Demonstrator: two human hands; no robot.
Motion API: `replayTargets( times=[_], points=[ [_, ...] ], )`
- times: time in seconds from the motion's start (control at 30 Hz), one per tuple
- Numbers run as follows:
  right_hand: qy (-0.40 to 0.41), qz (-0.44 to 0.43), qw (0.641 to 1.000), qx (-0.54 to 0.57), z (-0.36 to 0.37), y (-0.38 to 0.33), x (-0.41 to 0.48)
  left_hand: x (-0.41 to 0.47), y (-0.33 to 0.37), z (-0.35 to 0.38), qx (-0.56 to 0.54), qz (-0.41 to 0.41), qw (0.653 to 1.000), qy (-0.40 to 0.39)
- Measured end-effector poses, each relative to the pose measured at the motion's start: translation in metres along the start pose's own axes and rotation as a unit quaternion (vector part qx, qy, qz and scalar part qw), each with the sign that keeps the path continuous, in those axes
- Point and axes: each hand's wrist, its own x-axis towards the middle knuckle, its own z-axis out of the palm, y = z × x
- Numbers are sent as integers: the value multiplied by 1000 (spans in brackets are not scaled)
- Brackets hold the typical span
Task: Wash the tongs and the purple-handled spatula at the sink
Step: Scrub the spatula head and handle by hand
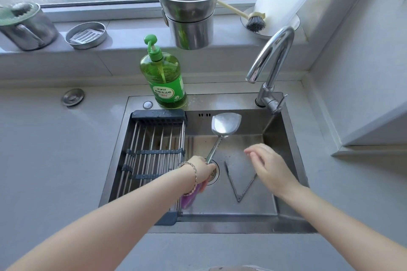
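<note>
My left hand [201, 168] grips the purple-handled spatula [224, 126] by its handle over the sink [284, 138]. Its steel blade points up towards the back wall of the basin, and the purple grip shows below my wrist. The metal tongs [233, 187] lie spread in a V on the sink floor, right of the drain. My right hand [267, 165] hovers above the tongs' right arm, fingers relaxed and empty. No water runs from the faucet [272, 57].
A black drying rack [154, 156] fills the sink's left part. A green dish soap bottle [164, 77] stands on the rim behind it. On the windowsill are stacked steel pots [189, 13], a lidded pot, a soap dish and a dish brush [253, 21].
</note>
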Motion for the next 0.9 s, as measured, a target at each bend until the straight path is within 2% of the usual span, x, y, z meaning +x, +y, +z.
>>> replayTargets(
  times=[0.1,0.17,0.23,0.3,0.33,0.37,0.43,0.47,0.53,0.6,0.67,0.73,0.8,0.9],
  points=[
    [-99,-108,989,-37,13,-15,-1,-11,3,-10,228,59,970,60],
    [-159,-213,959,-101,31,-22,0,-23,11,-15,327,93,936,88],
    [-137,-281,932,-185,39,-19,9,-31,17,-21,386,125,908,105],
    [-98,-211,939,-255,31,-12,22,-38,18,-28,394,128,903,111],
    [-111,-160,939,-282,28,-10,24,-39,18,-29,399,127,902,110],
    [-121,-148,939,-285,30,-10,22,-41,17,-30,407,128,898,109],
    [-123,-234,935,-237,43,-18,10,-41,16,-26,421,134,890,111],
    [-150,-257,930,-218,49,-25,3,-41,16,-23,421,136,890,112],
    [-131,-288,925,-211,52,-20,4,-39,15,-19,411,140,894,113],
    [-65,-243,940,-231,45,-16,14,-39,14,-18,383,135,906,116],
    [-51,-209,948,-236,48,-21,13,-38,15,-16,367,136,913,120],
    [-71,-252,940,-220,59,-31,5,-37,16,-16,365,146,911,122],
    [-57,-271,933,-229,55,-26,7,-38,13,-17,345,149,919,123],
    [2,-168,954,-248,34,-11,16,-40,9,-23,315,146,929,128]
  ],
)
